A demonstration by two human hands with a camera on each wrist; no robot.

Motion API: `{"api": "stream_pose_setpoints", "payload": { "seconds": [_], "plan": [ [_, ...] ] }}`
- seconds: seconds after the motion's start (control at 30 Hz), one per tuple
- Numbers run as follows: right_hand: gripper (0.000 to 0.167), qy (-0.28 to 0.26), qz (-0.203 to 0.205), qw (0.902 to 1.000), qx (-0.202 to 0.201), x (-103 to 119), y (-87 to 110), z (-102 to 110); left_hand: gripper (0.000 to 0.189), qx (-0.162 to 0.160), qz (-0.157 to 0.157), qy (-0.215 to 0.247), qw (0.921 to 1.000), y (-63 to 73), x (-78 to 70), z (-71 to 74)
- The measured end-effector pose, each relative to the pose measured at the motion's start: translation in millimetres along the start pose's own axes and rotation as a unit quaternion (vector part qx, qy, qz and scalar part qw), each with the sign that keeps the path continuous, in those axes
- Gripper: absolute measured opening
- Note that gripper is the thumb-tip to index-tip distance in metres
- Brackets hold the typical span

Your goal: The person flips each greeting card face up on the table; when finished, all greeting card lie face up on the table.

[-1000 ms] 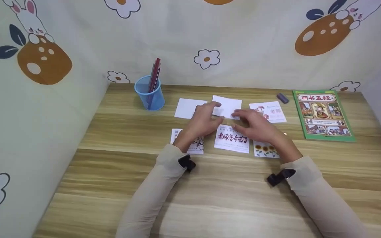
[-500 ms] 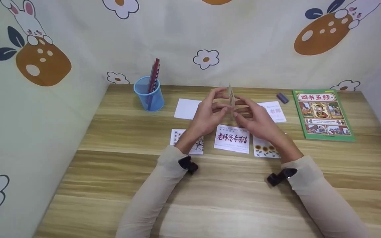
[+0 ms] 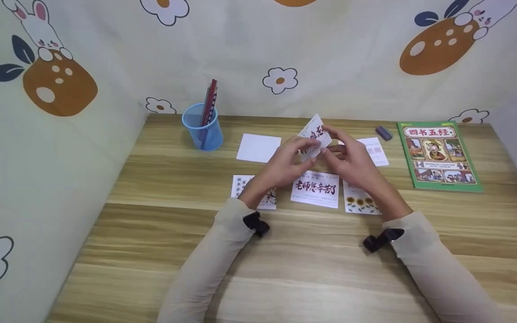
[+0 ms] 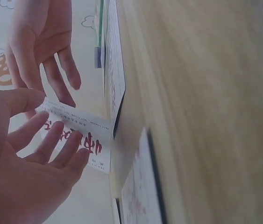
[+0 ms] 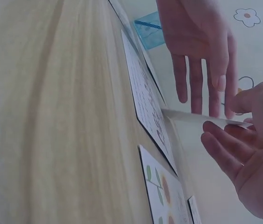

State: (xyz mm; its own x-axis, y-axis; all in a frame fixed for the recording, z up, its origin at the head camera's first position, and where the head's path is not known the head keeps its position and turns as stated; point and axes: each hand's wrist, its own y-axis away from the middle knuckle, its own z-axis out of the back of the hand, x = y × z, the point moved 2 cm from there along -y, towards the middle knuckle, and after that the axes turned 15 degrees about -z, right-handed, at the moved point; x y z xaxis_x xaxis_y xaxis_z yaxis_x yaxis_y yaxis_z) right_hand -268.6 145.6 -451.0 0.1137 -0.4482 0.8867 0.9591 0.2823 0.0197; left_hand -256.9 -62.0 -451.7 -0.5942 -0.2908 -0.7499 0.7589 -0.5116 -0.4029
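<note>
My right hand (image 3: 352, 157) pinches a small printed card (image 3: 316, 130) by its edge, between thumb and fingers. The card stands tilted above the table, with red calligraphy on the face toward me. Against that face lie the fairly straight fingers of my left hand (image 3: 287, 163), its thumb apart from the card in the right wrist view. Directly below lies another red-lettered card (image 3: 314, 190). A sunflower card (image 3: 359, 204) is partly under my right wrist, and a blossom card (image 3: 240, 190) is partly hidden by my left. Behind my right hand lies a pink-lettered card (image 3: 377, 152).
A blank white card (image 3: 258, 148) lies left of my hands on the wooden table (image 3: 294, 269). Farther left stands a blue mesh cup (image 3: 209, 134) with pencils. On the right are a dark eraser-like block (image 3: 383, 133) and a green-bordered book (image 3: 438, 154). Patterned cloth hangs behind.
The back middle card, lying white side up a second ago, has been lifted and turned over between both hands. Its red-lettered face now shows. The other cards have stayed in place.
</note>
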Motion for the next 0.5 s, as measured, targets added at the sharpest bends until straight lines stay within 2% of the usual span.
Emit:
{"api": "stream_pose_setpoints", "payload": {
  "seconds": [0.13, 0.27, 0.37, 0.5],
  "plan": [
    [0.048, 0.004, -0.013, 0.9994, -0.032, -1, -0.5, 5, 0.040, -0.006, 0.019, -0.032, 0.9993, 1.3, 4.0, 5.4],
    [0.047, 0.000, -0.027, 0.9988, -0.041, -4, -2.3, 6, 0.040, -0.044, 0.074, -0.057, 0.9947, 3.8, 10.0, 12.7],
    [0.048, 0.015, -0.038, 0.9985, -0.037, -7, -3.3, 6, 0.043, -0.064, 0.117, -0.045, 0.9901, 6.3, 13.2, 16.0],
    [0.044, 0.070, -0.041, 0.9958, -0.043, -9, -4.1, 5, 0.048, -0.078, 0.146, -0.008, 0.9862, 8.1, 14.3, 17.6]
  ]
}}
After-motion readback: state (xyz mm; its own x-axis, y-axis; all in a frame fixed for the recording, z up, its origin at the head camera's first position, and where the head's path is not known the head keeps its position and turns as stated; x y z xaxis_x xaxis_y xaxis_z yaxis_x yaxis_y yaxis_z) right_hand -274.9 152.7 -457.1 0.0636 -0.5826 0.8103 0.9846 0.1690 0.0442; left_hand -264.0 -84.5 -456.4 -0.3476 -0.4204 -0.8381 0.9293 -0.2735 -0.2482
